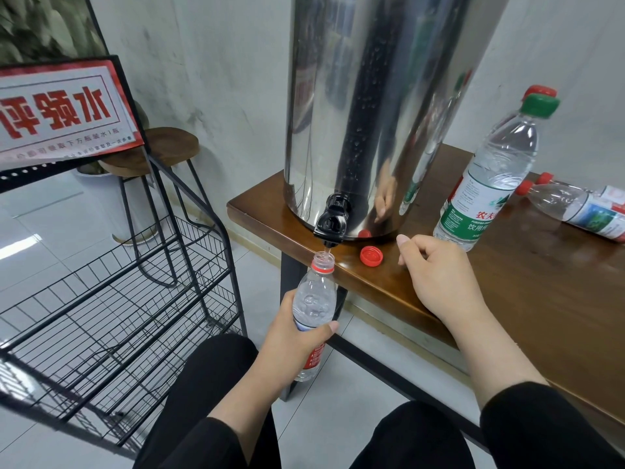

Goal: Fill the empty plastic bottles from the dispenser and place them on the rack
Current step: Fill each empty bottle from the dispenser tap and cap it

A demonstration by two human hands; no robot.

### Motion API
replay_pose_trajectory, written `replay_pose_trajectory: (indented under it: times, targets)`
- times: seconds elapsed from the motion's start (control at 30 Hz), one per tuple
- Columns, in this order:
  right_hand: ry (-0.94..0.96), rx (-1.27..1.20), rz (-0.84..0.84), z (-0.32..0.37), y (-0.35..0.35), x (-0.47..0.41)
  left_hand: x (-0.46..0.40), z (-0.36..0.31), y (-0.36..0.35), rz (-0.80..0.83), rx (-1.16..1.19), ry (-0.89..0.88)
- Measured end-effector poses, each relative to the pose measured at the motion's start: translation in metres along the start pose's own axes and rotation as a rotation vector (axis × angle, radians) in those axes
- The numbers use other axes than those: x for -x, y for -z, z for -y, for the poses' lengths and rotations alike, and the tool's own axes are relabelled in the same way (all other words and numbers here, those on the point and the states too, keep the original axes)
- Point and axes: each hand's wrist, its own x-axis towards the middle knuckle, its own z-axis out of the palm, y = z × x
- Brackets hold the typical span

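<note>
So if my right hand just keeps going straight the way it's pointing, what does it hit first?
Probably the base of the steel dispenser; the right hand points up-left toward it. The red cap lies slightly left of that line. Depth is uncertain.

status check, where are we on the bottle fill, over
Left hand holds uncapped bottle under black tap, water running in. Right hand loosely curled on table edge, holding nothing. Red cap loose on table. Nothing in the way.

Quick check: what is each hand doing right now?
Left hand: grips the bottle under the tap.
Right hand: loosely curled on the table, holding nothing.
</note>
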Motion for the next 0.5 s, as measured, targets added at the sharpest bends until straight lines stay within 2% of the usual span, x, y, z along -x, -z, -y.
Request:
replay_pose_trajectory:
  times: [0.5]
  targets:
    - [-0.012, 0.003, 0.009, 0.0011, 0.0001, 0.0005, 0.0009, -0.0017, 0.0013, 0.004, -0.018, -0.004]
